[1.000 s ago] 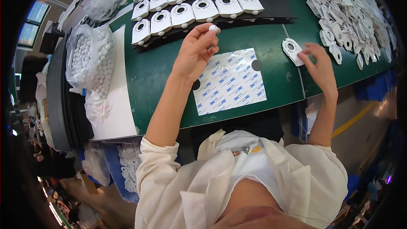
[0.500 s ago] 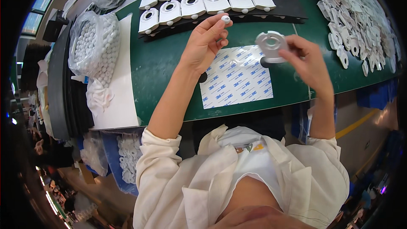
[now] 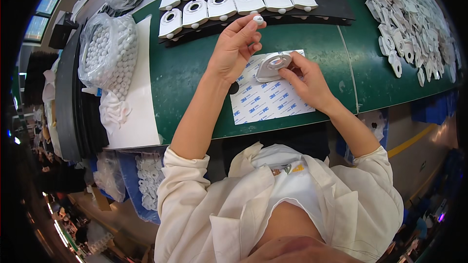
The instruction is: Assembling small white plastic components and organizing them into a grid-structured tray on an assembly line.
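Between the thumb and fingertips of my left hand (image 3: 238,39) is a small round white knob (image 3: 258,20) with a cross-shaped mark on its upturned face. My right hand (image 3: 309,80) grips a white plastic plate with a round hole (image 3: 267,70) by its right side. The plate is tilted over a printed adhesive sheet (image 3: 273,104) lying on the green table. A black disc (image 3: 234,88) shows at the sheet's left edge, partly behind my left wrist. Past my left hand stand rows of white plates with holes (image 3: 222,7), with white knobs along their lower edges.
The rows rest on a black board (image 3: 336,12). A clear bag of white knobs (image 3: 109,48) sits at left on a white sheet (image 3: 141,122), beside stacked black boards (image 3: 70,102). Loose white plates (image 3: 409,29) are heaped at the right. Blue bins (image 3: 141,209) stand below the table.
My right hand has brought the white plate leftward and slightly down, from the right of the adhesive sheet to over it, tilting it. My left hand stays nearly still with the knob.
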`<control>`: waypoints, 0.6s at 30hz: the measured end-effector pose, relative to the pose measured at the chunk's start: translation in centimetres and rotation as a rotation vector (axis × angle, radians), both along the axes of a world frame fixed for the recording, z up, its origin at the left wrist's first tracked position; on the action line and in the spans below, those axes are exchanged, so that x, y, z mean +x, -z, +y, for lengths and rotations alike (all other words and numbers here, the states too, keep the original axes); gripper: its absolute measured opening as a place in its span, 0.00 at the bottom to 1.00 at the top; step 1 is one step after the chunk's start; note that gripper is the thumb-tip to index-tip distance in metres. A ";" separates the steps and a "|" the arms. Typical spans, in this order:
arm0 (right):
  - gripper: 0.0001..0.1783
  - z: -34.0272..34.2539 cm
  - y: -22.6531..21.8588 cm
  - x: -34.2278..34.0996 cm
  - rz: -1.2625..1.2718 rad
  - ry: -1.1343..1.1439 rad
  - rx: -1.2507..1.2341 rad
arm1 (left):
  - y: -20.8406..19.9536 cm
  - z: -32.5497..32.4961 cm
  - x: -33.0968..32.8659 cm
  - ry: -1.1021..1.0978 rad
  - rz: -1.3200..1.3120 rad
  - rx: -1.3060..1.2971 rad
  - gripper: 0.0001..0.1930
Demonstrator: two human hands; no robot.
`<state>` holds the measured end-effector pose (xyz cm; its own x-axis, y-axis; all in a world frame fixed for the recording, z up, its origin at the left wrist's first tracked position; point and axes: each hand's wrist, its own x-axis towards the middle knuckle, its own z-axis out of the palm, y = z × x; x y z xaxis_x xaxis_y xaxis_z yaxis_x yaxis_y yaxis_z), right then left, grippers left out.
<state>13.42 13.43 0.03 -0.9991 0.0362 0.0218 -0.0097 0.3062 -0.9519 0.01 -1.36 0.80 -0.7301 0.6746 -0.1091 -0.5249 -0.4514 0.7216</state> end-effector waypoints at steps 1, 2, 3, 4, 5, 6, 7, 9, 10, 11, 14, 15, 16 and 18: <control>0.09 0.0 0.0 0.0 0.022 0.023 0.026 | 0.1 0.0 0.0 0.004 -0.002 0.001 0.13; 0.08 -0.1 -0.1 0.0 0.044 0.047 0.053 | 0.1 0.0 0.0 0.005 -0.002 0.001 0.13; 0.08 0.0 0.0 0.0 0.044 0.048 0.052 | 0.1 0.0 0.0 0.006 0.001 0.004 0.13; 0.08 0.0 0.1 0.0 0.035 0.058 0.015 | 0.2 0.0 -0.1 0.007 0.004 0.007 0.13; 0.08 0.1 0.2 0.0 0.026 0.067 -0.022 | 0.1 0.1 0.0 0.008 0.004 0.006 0.13; 0.08 0.2 0.3 0.0 0.027 0.068 -0.022 | 0.1 0.1 0.0 0.007 0.003 0.007 0.13; 0.08 0.2 0.5 0.0 0.041 0.070 -0.032 | 0.1 0.1 0.0 0.005 0.002 0.009 0.13; 0.08 0.2 0.5 0.0 0.055 0.068 -0.044 | 0.0 0.0 0.0 0.002 0.002 0.008 0.13; 0.08 0.0 0.4 0.1 0.085 0.054 0.041 | 0.0 0.0 0.0 -0.001 0.001 0.007 0.14; 0.08 -0.1 0.3 0.2 0.115 0.041 0.128 | 0.0 0.0 0.0 0.000 0.001 0.007 0.14; 0.08 -0.6 0.1 0.2 0.330 -0.008 0.336 | -0.1 0.1 0.1 0.007 0.003 0.013 0.14; 0.08 -0.7 0.0 0.2 0.330 -0.007 0.336 | -0.1 0.1 0.1 0.008 0.004 0.011 0.15; 0.08 -0.9 0.0 0.1 0.322 -0.006 0.335 | -0.1 0.2 0.1 0.008 0.006 0.009 0.15; 0.08 -0.8 0.1 0.1 0.314 -0.001 0.335 | -0.2 0.2 0.2 0.010 0.002 0.002 0.15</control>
<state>13.53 12.66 -0.04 -0.9422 -0.0255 0.3342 -0.2825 0.5968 -0.7510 0.21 -1.12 0.99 -0.7235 0.6820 -0.1063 -0.5277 -0.4473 0.7221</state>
